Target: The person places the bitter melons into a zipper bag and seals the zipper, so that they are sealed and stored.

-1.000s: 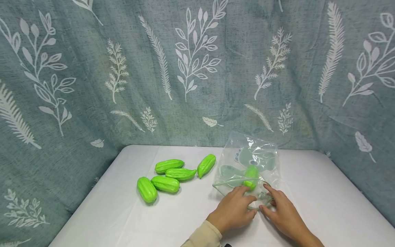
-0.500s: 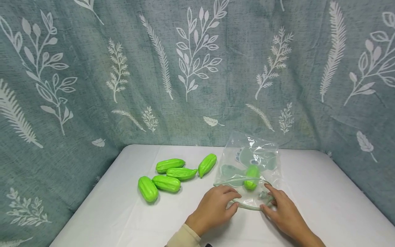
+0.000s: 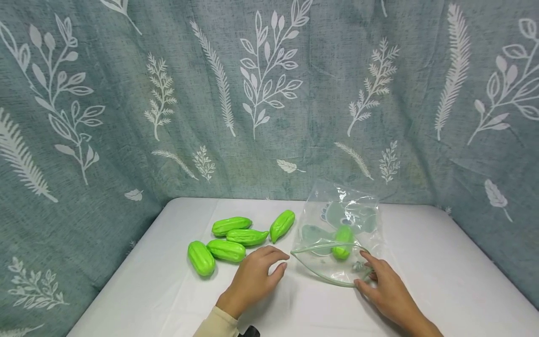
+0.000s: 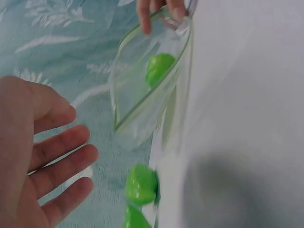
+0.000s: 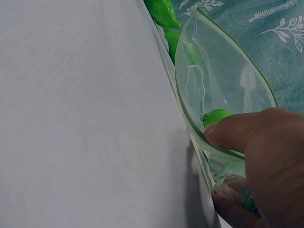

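A clear zip bag (image 3: pixel 320 267) with pale green edging and printed shapes lies on the table, its mouth held apart toward me. Inside rests one bright green ridged gourd (image 3: pixel 342 242). My right hand (image 3: pixel 385 290) grips the right side of the bag's mouth; in the right wrist view its thumb lies over the rim and the other fingers are partly hidden. My left hand (image 3: pixel 254 276) hovers left of the bag, holding nothing, fingers relaxed and apart. Nearest to it is a green gourd (image 3: pixel 226 250) among several lying loose on the table.
Another loose gourd (image 3: pixel 282 226) lies between the group and the bag. A white cloth covers the table (image 3: pixel 147 290). Behind and at both sides hangs a blue-green curtain (image 3: pixel 269 154) with white leaf prints.
My left hand has come away from the bag's mouth and moved left toward the loose gourds. The right hand stays on the rim; the gourd inside the bag lies about where it was.
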A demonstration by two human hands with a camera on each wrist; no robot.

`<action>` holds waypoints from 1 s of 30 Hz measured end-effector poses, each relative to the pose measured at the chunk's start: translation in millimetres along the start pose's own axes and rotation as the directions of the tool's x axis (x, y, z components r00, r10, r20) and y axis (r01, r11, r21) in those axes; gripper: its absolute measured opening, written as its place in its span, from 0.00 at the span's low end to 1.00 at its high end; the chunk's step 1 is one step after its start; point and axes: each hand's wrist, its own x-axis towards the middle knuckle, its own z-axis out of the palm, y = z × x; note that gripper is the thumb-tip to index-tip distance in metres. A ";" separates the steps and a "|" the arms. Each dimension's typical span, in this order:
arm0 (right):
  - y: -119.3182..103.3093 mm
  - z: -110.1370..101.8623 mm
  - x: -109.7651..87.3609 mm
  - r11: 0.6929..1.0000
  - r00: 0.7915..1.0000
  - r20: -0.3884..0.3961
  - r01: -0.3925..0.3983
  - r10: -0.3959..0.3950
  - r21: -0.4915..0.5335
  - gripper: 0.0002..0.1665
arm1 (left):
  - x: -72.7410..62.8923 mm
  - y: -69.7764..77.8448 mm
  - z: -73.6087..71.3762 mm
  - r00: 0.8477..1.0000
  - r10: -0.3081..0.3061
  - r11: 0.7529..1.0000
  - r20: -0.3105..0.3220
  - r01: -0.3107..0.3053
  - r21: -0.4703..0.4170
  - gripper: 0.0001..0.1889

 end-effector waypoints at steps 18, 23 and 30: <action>2.1 0.8 -0.4 1.000 1.000 -0.008 0.004 -0.004 -0.001 0.46 | -20.2 -35.6 -31.4 0.974 -0.214 0.973 -0.068 0.207 -0.102 0.07; 2.2 0.1 -1.1 1.000 1.000 -0.016 0.011 -0.011 -0.006 0.46 | -22.7 -40.7 -37.1 0.961 -0.266 0.959 -0.069 0.257 -0.117 0.07; 1.2 -0.8 -0.8 1.000 1.000 -0.015 0.016 -0.016 -0.011 0.47 | -29.0 -51.2 -47.9 0.929 -0.357 0.929 -0.100 0.342 -0.143 0.08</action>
